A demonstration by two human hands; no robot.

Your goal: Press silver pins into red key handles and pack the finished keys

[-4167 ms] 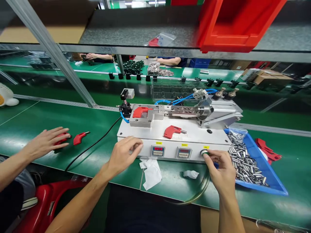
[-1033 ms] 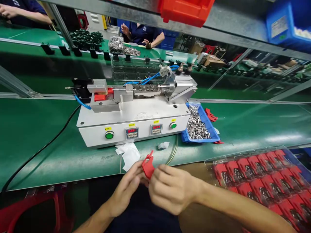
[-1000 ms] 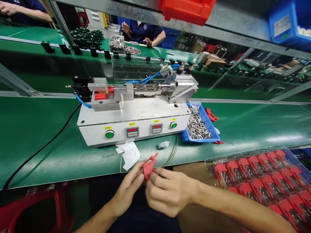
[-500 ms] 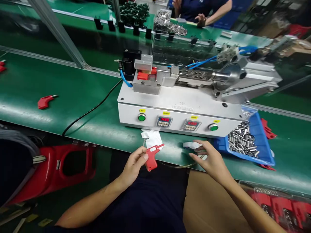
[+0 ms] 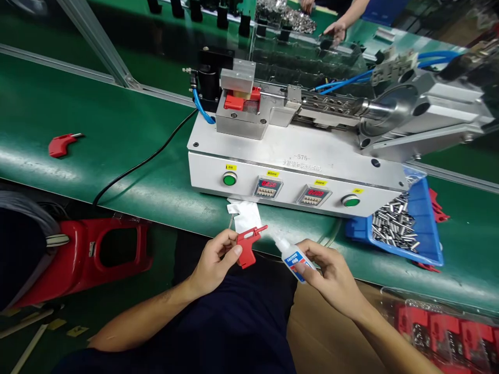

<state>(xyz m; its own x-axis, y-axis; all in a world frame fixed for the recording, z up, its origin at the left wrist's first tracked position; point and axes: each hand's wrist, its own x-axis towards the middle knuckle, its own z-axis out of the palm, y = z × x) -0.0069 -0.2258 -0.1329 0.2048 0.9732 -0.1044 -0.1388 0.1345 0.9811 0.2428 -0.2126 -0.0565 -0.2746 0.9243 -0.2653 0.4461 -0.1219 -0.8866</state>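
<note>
Between the thumb and fingers of my left hand (image 5: pixel 216 259) is a red pistol-shaped plastic part (image 5: pixel 247 250), its thin tip pointing right. My right hand (image 5: pixel 331 275) is closed around a white Loctite glue bottle (image 5: pixel 297 261). The bottle leans left, and its nozzle is close to the red tip with a small gap. White paper (image 5: pixel 246 214) lies on the bench just beyond my left hand. Behind both hands stands a bench machine (image 5: pixel 288 161) with a similar red part (image 5: pixel 234 101) in its fixture.
A blue bin (image 5: pixel 429 234) of short metal tubes (image 5: pixel 395 223) sits right of the machine. Another red part (image 5: pixel 62 145) lies on the green bench (image 5: pixel 163 187) at left. A red stool (image 5: pixel 81 254) stands lower left. Packed red parts (image 5: pixel 444 332) are lower right. Across the bench shows a co-worker's hand (image 5: pixel 337 31).
My right hand has lifted the glue bottle from the bench and tilted it toward the red part. My left hand keeps its hold, and the view has shifted slightly.
</note>
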